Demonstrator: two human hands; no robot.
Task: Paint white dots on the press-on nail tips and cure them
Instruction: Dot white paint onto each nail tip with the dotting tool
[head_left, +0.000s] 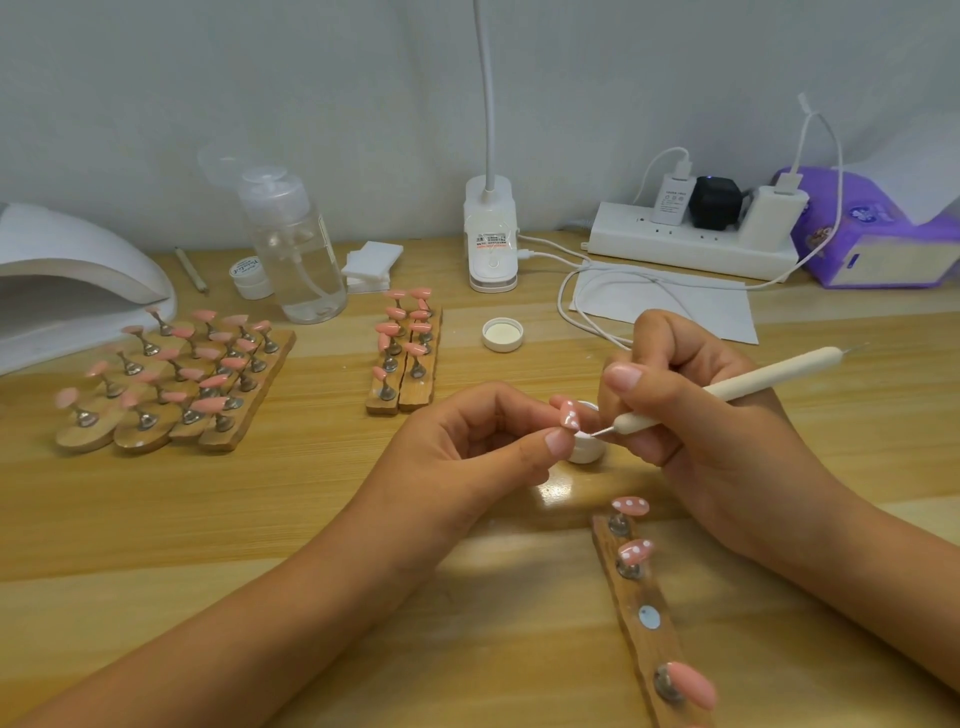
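My left hand (483, 447) pinches a small pink nail tip (570, 415) with white dots between thumb and fingers. My right hand (696, 410) grips a white dotting pen (727, 391); its metal point sits just right of the held tip, above a small white paint jar (589, 451). A wooden holder strip (644, 623) lies near my right wrist. It carries two dotted pink tips (630, 505) (636, 551), one bare magnet spot and a plain pink tip (691, 685). The white curing lamp (67, 280) stands at far left.
Several wooden strips of plain pink tips (171, 374) (405, 343) lie at left and centre. A jar lid (502, 334), pump bottle (296, 249), small white jar (250, 278), cotton pads (371, 265), desk lamp base (491, 234), power strip (696, 239) with cables and a purple tissue pack (872, 234) line the back.
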